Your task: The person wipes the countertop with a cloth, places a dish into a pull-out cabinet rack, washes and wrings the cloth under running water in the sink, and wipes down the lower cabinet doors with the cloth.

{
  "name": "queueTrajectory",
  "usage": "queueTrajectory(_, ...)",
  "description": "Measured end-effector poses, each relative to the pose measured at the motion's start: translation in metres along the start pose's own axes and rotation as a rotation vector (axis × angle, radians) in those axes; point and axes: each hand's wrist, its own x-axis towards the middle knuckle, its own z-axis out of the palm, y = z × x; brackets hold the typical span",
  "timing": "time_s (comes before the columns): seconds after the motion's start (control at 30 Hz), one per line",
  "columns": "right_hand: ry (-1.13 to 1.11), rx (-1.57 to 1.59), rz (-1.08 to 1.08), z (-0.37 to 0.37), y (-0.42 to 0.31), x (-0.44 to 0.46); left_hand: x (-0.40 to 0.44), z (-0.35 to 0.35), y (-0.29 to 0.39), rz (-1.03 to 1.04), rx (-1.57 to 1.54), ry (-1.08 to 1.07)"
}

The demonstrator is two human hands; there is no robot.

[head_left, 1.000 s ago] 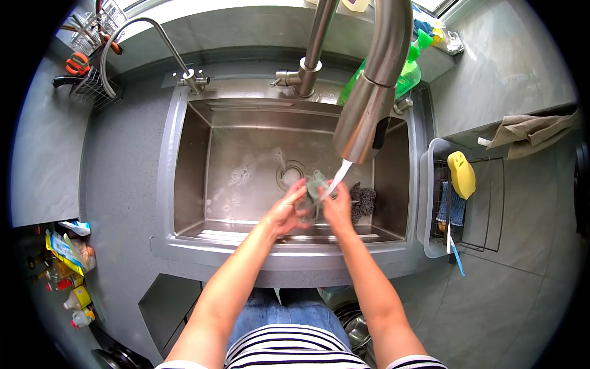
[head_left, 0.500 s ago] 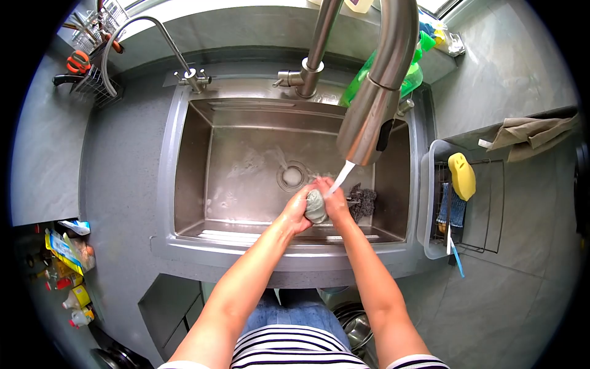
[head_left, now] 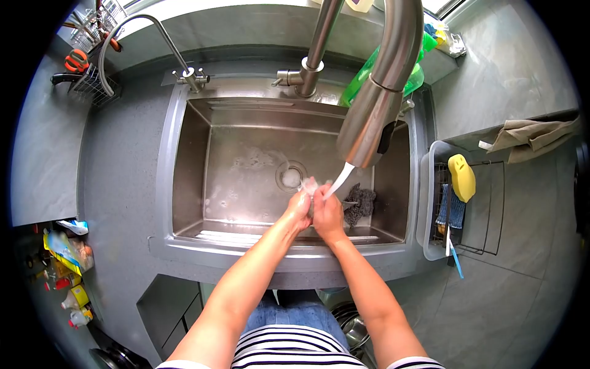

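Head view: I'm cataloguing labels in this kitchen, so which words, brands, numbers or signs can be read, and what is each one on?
None can be read.
Yellow and blue packet at the left: any print too small and blurred.
Bottle with a yellow label below it: too small and blurred.
Crumpled packet at the upper right: too small to make out.
Green bottle behind the sink: no readable text.

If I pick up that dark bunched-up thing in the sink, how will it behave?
The dark bunched-up thing will probably flop, given its loose, ragged outline. Lying in a wet sink, it may drip. Its uneven shape makes rolling unlikely.
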Motion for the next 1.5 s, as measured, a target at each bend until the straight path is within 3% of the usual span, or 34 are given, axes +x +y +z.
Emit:
queueTrajectory(0.1, 0.046, 0.101, 0.113, 0.013, 0.008, 0.000, -0.009, 0.009, 0.000, 0.179, 0.322, 0.195)
queueTrajectory(0.17, 0.091, 0.247, 0.181, 0.030, 0.033, -0.004, 0.003, -0.003, -0.007, 0.608, 0.740, 0.190)
queueTrajectory(0.2, 0.024, 0.438, 0.380, 0.027, 0.032, -0.002, 0.005, -0.007, -0.007, 0.822, 0.947, 0.186)
queueTrajectory(0.23, -0.044, 0.626, 0.583, 0.017, 0.027, 0.000, 0.005, -0.013, -0.006, 0.833, 0.957, 0.053)
queueTrajectory(0.3, -0.068, 0.835, 0.587, 0.020, 0.038, 0.003, 0.007, -0.015, -0.007, 0.800, 0.908, 0.018)
queueTrajectory(0.33, -0.101, 0.766, 0.602, 0.015, 0.035, 0.004, 0.008, -0.015, -0.007, 0.785, 0.883, -0.001)
queueTrajectory(0.43, -0.175, 0.607, 0.664, -0.011, 0.000, 0.002, 0.002, -0.011, 0.007, 0.390, 0.216, -0.077)
queueTrajectory(0.47, -0.163, 0.425, 0.399, -0.014, 0.004, 0.003, -0.006, -0.006, 0.012, 0.248, -0.025, -0.071)
queueTrajectory(0.5, -0.147, 0.241, 0.134, -0.019, 0.005, 0.005, -0.026, 0.003, 0.021, 0.063, -0.005, -0.193)
queueTrajectory(0.53, -0.128, 0.056, -0.131, -0.022, 0.006, 0.008, -0.026, 0.002, 0.021, -0.039, 0.020, -0.185)
queueTrajectory(0.6, -0.077, -0.100, -0.417, -0.026, -0.007, 0.010, -0.024, -0.004, 0.018, -0.250, 0.068, -0.161)
queueTrajectory(0.63, -0.097, -0.221, -0.536, -0.032, -0.021, 0.012, -0.008, -0.016, 0.011, -0.250, -0.018, -0.251)
queueTrajectory(0.67, -0.114, -0.347, -0.653, -0.036, -0.027, 0.013, 0.006, -0.029, 0.001, -0.245, -0.007, -0.207)
queueTrajectory(0.77, -0.101, -0.269, -0.429, -0.025, 0.009, 0.002, -0.008, -0.010, 0.006, -0.215, 0.122, -0.069)
queueTrajectory(0.87, -0.047, -0.056, -0.162, -0.010, 0.023, 0.001, -0.023, 0.019, -0.005, -0.012, 0.260, 0.053)
queueTrajectory(0.93, -0.036, 0.012, 0.083, -0.006, 0.027, -0.001, 0.000, -0.006, -0.014, 0.191, 0.444, -0.035)
queueTrajectory(1.0, 0.028, 0.426, 0.320, -0.002, 0.025, 0.001, 0.002, -0.006, -0.011, 0.476, 0.670, -0.032)
queueTrajectory(1.07, 0.089, 0.962, 0.549, -0.002, 0.019, 0.007, -0.005, -0.005, -0.005, 0.438, 0.644, -0.061)
queueTrajectory(1.2, -0.134, 0.229, 0.307, -0.012, 0.053, 0.006, -0.017, -0.008, 0.009, 0.332, 0.378, -0.139)
queueTrajectory(1.23, -0.024, 0.003, -0.112, -0.009, 0.057, 0.004, -0.015, -0.014, 0.011, 0.379, 0.393, -0.223)
queueTrajectory(1.33, -0.171, 0.003, 0.193, -0.036, 0.042, 0.006, -0.029, -0.028, 0.014, 0.272, 0.529, -0.211)
queueTrajectory(1.37, -0.168, 0.255, 0.410, -0.038, 0.039, 0.007, -0.032, -0.030, 0.012, 0.224, 0.460, -0.122)
queueTrajectory(1.4, -0.026, 0.524, 0.516, -0.036, 0.029, 0.008, -0.035, -0.032, 0.009, 0.210, 0.337, -0.098)
queueTrajectory(1.5, 0.111, 0.764, 0.579, -0.027, 0.013, 0.008, -0.038, -0.028, 0.001, 0.181, -0.018, -0.081)
